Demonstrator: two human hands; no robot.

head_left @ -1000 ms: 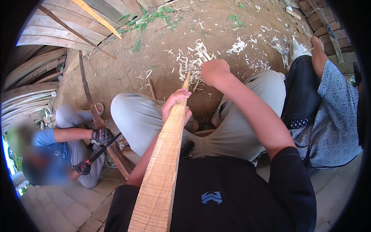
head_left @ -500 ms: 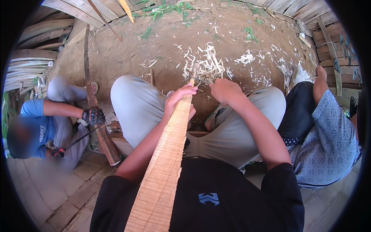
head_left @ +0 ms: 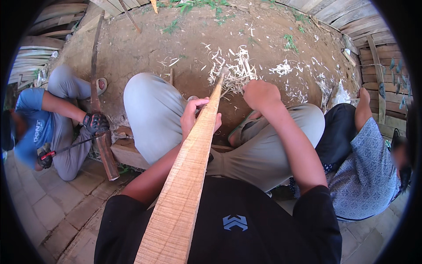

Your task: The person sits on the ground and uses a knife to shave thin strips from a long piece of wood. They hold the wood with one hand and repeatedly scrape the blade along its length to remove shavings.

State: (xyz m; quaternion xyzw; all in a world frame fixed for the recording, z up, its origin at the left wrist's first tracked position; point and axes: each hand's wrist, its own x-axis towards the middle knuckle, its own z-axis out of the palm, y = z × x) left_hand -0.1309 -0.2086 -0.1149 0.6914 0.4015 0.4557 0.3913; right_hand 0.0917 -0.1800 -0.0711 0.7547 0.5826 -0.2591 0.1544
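Far left, at the edge of the paved floor [head_left: 52, 207]: a co-worker in a blue shirt sits with a gloved hand [head_left: 94, 123] on a dark upright board [head_left: 102, 132] and works a thin saw [head_left: 66, 148] against it. The board's foot rests beside a timber block [head_left: 129, 152] at the border of the dirt ground [head_left: 145, 48].

Centre: the long wooden plank [head_left: 187, 176] runs from the person's lap up and away, its narrow tip down among the shavings [head_left: 235, 68] on the dirt, between the person's 2 knees. The left hand [head_left: 198, 116] grips the plank just past mid-length, fingers wrapped over its left edge and thumb on the right edge: a closed hold on the plank.

Change over the last 1 s: the right hand [head_left: 261, 94] was up at the plank's tip; it now sits off to the right of the plank, near the right knee, curled into a loose fist. Whether it holds anything I cannot tell; no blade shows. The left hand has kept its place. Judgement: the cutting stroke at the tip is paused and the plank is held by 1 hand only.

Right: a second co-worker in a patterned grey shirt [head_left: 365, 176] sits close, bare foot [head_left: 362, 94] on the dirt.
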